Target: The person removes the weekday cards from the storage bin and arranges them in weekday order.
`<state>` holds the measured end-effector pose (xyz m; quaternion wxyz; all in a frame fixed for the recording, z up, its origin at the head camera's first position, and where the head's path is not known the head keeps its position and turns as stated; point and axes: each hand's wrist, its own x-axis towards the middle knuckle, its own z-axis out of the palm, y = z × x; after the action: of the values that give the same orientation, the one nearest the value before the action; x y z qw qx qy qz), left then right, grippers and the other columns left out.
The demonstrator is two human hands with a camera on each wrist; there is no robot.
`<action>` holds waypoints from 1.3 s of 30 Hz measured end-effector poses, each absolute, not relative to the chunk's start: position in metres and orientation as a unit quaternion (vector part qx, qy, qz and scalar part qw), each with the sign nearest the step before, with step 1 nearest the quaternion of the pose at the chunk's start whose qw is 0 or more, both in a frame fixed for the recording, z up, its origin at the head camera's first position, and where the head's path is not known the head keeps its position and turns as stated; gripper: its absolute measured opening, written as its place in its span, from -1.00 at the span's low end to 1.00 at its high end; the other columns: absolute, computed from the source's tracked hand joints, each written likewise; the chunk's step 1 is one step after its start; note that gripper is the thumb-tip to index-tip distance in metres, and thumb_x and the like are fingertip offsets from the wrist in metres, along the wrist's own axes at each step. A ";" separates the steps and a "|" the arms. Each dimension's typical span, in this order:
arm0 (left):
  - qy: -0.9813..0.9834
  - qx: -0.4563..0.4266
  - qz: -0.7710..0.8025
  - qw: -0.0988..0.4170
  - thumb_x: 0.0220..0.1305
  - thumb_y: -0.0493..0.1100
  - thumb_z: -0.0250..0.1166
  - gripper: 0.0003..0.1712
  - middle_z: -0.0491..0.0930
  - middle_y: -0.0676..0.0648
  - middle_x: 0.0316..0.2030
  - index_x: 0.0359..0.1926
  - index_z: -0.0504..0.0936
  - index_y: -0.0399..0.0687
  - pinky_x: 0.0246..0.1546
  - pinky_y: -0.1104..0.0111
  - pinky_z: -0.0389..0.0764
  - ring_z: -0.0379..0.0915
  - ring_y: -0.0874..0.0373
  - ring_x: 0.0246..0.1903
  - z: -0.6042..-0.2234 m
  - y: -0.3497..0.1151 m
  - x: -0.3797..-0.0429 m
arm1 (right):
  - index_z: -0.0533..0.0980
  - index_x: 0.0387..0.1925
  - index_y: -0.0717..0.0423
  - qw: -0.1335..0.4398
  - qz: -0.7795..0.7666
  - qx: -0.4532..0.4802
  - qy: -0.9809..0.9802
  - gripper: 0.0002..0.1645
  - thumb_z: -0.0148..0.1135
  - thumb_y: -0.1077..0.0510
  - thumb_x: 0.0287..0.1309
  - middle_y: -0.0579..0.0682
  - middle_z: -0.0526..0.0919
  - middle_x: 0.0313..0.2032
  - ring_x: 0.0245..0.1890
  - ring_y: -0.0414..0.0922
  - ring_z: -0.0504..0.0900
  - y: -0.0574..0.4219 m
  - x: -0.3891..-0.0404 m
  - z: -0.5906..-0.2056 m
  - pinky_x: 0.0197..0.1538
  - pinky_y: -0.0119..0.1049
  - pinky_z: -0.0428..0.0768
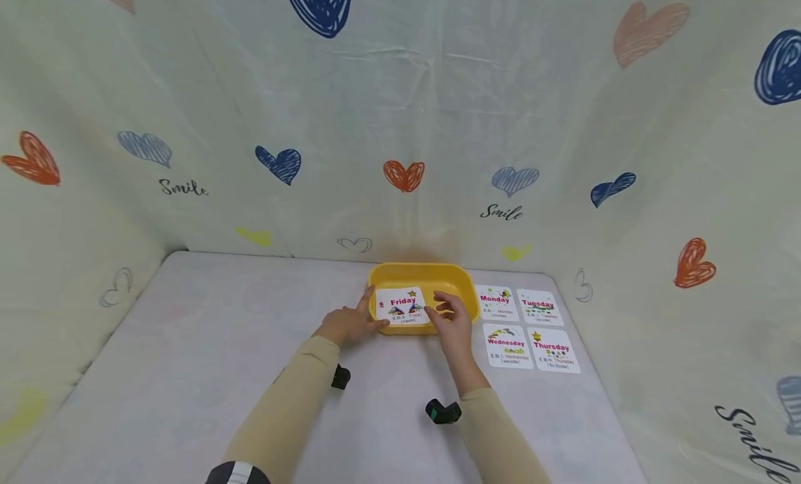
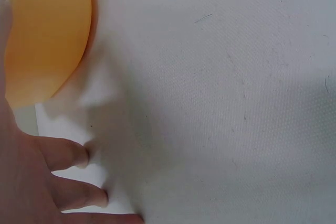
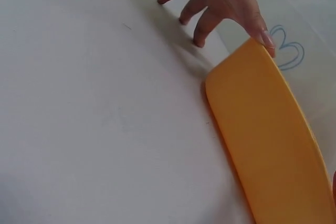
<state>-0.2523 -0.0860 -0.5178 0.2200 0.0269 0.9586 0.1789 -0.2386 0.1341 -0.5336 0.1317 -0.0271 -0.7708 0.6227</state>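
Observation:
A white Friday card [image 1: 409, 316] lies in the left part of a yellow tray [image 1: 464, 289], on top of another card whose red letter S peeks out at its left edge. My left hand [image 1: 349, 324] holds the tray's near left corner, thumb on the rim; its other fingers spread over the table in the left wrist view. Over the tray's right half is my right hand [image 1: 453, 324], fingers bent and parted from the thumb, whose tip is right at the Friday card's right edge. The right wrist view shows the tray's side wall [image 3: 262, 124] and my left thumb on its corner.
Right of the tray, Monday [image 1: 496, 303] and Tuesday [image 1: 539, 307] cards lie above Wednesday [image 1: 508, 346] and Thursday [image 1: 553, 350] cards. Black wrist devices [image 1: 443, 412] sit at both wrists. A heart-printed curtain [image 1: 350, 108] rises behind the white table [image 1: 206, 331].

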 end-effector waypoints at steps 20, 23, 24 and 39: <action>0.960 0.019 0.171 0.222 0.20 0.55 0.00 0.12 0.34 -0.48 0.24 0.56 -0.27 0.22 0.17 -0.18 0.35 0.28 -0.41 0.22 -0.516 -0.083 -0.251 | 0.49 0.21 0.09 -0.101 0.467 0.010 -0.878 -0.40 0.43 0.18 0.11 0.08 0.48 0.17 0.15 0.08 0.41 0.142 -0.274 -0.524 0.18 -0.04 0.49; 0.960 0.013 0.173 0.220 0.19 0.56 0.00 0.12 0.34 -0.47 0.25 0.56 -0.28 0.24 0.18 -0.18 0.35 0.27 -0.41 0.23 -0.518 -0.083 -0.252 | 0.46 0.24 0.07 -0.129 0.451 0.016 -0.883 -0.34 0.45 0.18 0.08 0.10 0.46 0.21 0.18 0.11 0.40 0.143 -0.280 -0.524 0.21 -0.01 0.46; 0.960 0.012 0.174 0.219 0.19 0.56 0.00 0.12 0.34 -0.46 0.25 0.56 -0.28 0.25 0.17 -0.19 0.35 0.27 -0.41 0.23 -0.519 -0.084 -0.252 | 0.46 0.25 0.08 -0.137 0.448 0.018 -0.883 -0.33 0.46 0.18 0.07 0.12 0.46 0.22 0.19 0.12 0.39 0.143 -0.282 -0.524 0.22 0.01 0.45; 0.961 0.005 0.175 0.214 0.19 0.55 0.01 0.11 0.32 -0.46 0.27 0.56 -0.26 0.27 0.14 -0.21 0.37 0.27 -0.42 0.22 -0.520 -0.084 -0.252 | 0.45 0.28 0.03 -0.207 0.370 0.032 -0.905 -0.23 0.52 0.17 -0.01 0.22 0.20 0.33 0.18 0.14 0.25 0.140 -0.301 -0.533 0.33 0.13 0.21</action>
<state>-0.2524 -0.0842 -0.5202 0.2136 0.0049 0.9611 0.1748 -0.3012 0.1401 -0.5328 -0.2072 0.0317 -0.9052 0.3696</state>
